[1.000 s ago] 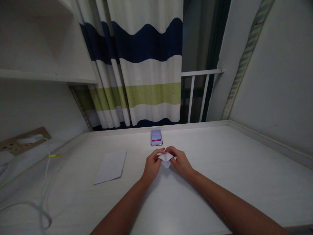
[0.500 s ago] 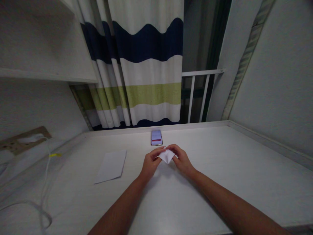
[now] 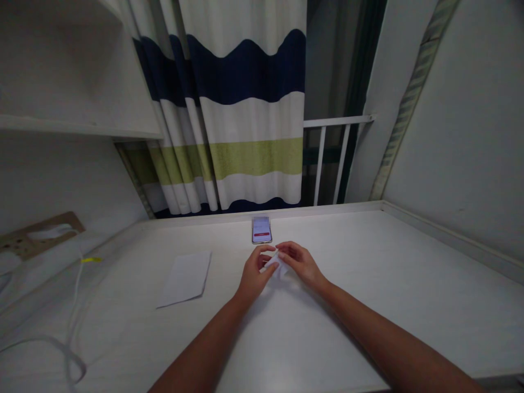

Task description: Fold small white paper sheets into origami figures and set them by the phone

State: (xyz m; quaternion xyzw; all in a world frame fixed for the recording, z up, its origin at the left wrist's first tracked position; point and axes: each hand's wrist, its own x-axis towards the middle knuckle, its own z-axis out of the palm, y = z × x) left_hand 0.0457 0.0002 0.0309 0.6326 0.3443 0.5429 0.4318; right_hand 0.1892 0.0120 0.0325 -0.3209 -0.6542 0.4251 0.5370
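My left hand [image 3: 254, 273] and my right hand [image 3: 301, 263] meet over the middle of the white table [image 3: 368, 284]. Between them is a small folded piece of white paper [image 3: 277, 266], pinched by the fingers of both hands and largely covered by them. A phone [image 3: 261, 230] with a lit screen lies flat just beyond the hands. A folded white sheet of paper [image 3: 184, 277] lies on the table to the left of my left hand.
A striped curtain [image 3: 241, 109] hangs behind the table, with a white railing [image 3: 327, 158] beside it. A white cable [image 3: 61, 338] with a yellow tag loops at the left edge. A shelf [image 3: 77, 128] juts out at upper left.
The small paper has dropped lower between my hands and shows less. My fingers have shifted around it. The phone and the sheet have not moved.
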